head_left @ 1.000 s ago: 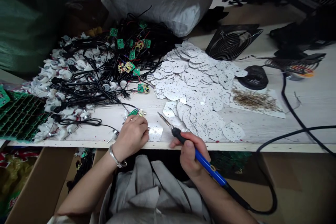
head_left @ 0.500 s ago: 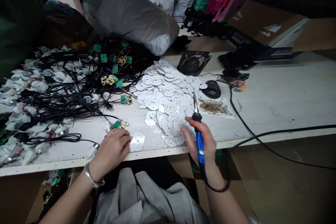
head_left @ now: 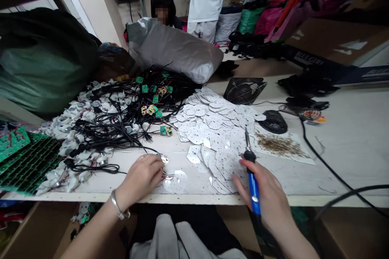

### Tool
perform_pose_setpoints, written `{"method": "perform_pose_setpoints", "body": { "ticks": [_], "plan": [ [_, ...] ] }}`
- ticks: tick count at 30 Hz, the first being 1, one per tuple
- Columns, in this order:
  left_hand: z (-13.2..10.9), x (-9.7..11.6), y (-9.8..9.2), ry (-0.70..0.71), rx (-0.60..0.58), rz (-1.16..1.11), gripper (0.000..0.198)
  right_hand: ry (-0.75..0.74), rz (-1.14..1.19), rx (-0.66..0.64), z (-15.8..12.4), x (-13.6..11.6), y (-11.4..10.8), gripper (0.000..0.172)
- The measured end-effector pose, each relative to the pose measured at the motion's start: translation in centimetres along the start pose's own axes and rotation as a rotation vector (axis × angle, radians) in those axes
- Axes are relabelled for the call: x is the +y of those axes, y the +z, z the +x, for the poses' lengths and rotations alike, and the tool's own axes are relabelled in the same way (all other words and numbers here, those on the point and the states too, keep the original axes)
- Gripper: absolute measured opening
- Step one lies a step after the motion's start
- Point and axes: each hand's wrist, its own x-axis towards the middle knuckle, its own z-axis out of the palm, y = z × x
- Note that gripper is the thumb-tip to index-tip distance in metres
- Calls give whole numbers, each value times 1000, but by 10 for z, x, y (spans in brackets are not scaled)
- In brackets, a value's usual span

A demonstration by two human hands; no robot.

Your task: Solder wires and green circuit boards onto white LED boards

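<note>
My left hand (head_left: 141,178) rests at the table's front edge, its fingers closed on thin wires (head_left: 168,175) beside a perforated white metal disc (head_left: 176,182). My right hand (head_left: 263,196) grips a blue-handled soldering iron (head_left: 252,182), tip up, above loose discs at the edge of a large heap of perforated discs (head_left: 212,129). Left of the heap lies a tangle of black cables (head_left: 124,129) with small green circuit boards (head_left: 155,98) among them. White plastic parts (head_left: 88,115) spread beneath the cables.
A green tray of circuit boards (head_left: 27,162) lies at the left. A wire fan (head_left: 244,91), a black pad (head_left: 273,121) and a paper of brown scraps (head_left: 279,145) sit to the right. A black cord (head_left: 331,170) crosses the table. Two people (head_left: 205,4) are at the back.
The view has tilted up, showing more of the room. The soldering iron has swung upright, and my right hand has moved over the loose discs. My left hand stays by the disc.
</note>
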Motion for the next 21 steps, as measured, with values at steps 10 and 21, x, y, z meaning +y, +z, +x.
{"method": "perform_pose_setpoints", "body": {
  "ticks": [10, 21],
  "plan": [
    [112, -40, -4, -261, -208, 380, 30, 26, -25, -186, -22, 17, -17, 35],
    [48, -27, -35, -21, -191, -229, 45, 115, 72, -118, -24, 13, -13, 37]
  ]
}}
